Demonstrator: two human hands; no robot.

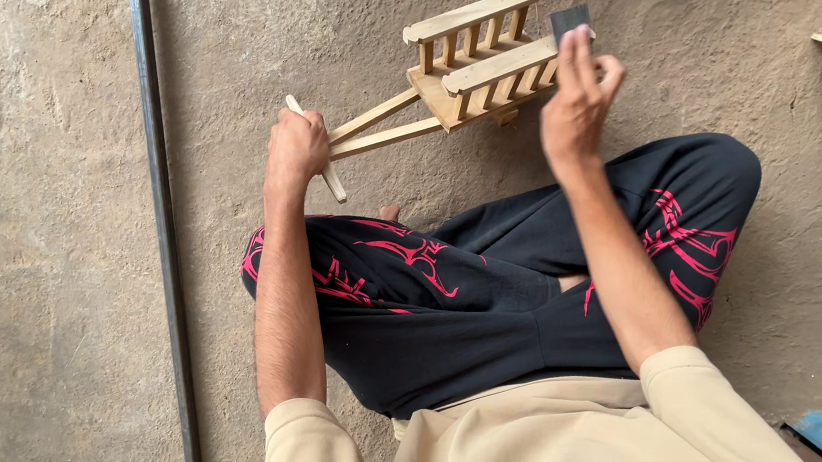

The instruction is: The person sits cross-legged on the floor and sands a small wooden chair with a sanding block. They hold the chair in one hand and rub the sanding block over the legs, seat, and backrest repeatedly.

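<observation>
While the person sits cross-legged on the concrete floor (56,295), the left hand (296,150) is closed around the crossbar handle of one small wooden cart (461,70), held above the floor in front of the knees. Two slatted rails line the cart's tray and two shafts run back to the handle. The right hand (575,105) pinches one dark sandpaper piece (570,21) against the nearer rail.

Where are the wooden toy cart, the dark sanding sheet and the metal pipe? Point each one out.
wooden toy cart (485,65), head view, on the near side rail.
dark sanding sheet (569,20), head view, on the part above the right hand's fingers.
metal pipe (171,284), head view, mid-length on the floor.
</observation>
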